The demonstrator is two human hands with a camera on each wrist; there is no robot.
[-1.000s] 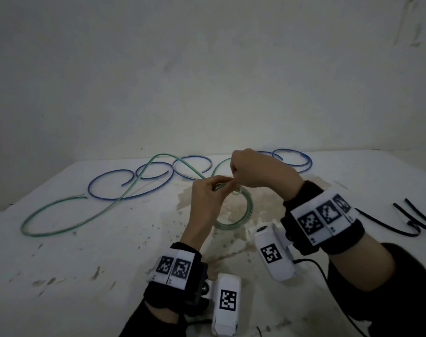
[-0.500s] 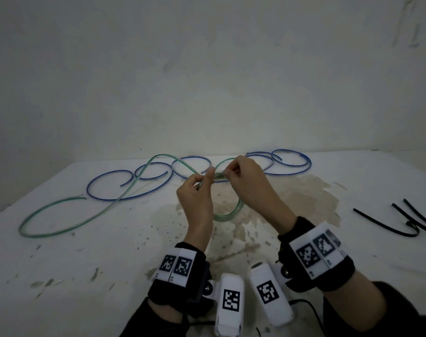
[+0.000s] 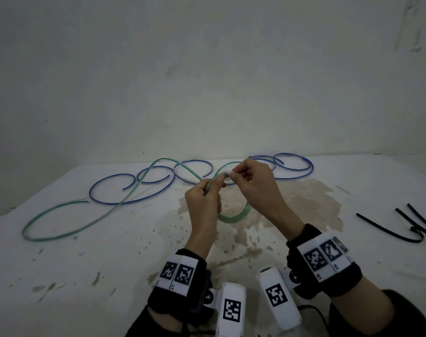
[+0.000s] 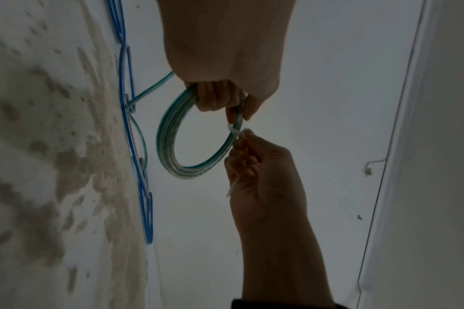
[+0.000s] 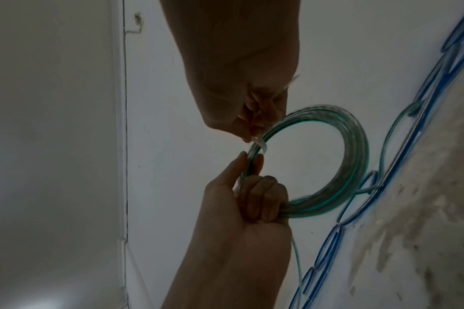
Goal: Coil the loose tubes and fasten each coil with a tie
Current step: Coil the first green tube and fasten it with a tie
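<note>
From the head view, I see my left hand (image 3: 202, 203) gripping the green coil (image 3: 234, 216) by its upper arc, raised above the stained tabletop (image 3: 110, 263). My right hand (image 3: 253, 183) pinches a pale tie (image 3: 227, 176) at the top of the coil. A second ago that hand was lifted higher over the coil with the fist turned down; it has since dropped and both hands have moved away from me, so I judge the tie is being drawn snug. The green tube's loose tail (image 3: 73, 222) and the blue tube (image 3: 134, 190) lie uncoiled on the tabletop, and black ties (image 3: 413, 229) wait at the right.

In the left wrist view, my left fingers (image 4: 214, 98) curl round the bundled turns, and the tie (image 4: 236, 131) wraps the coil just below them, its free end running back through my right hand (image 4: 262, 177).

The right wrist view shows the same: tie (image 5: 259, 144) around the strands, pinched by my right fingertips (image 5: 254, 123). The tail is uncoiled, so fastening looks early.
</note>
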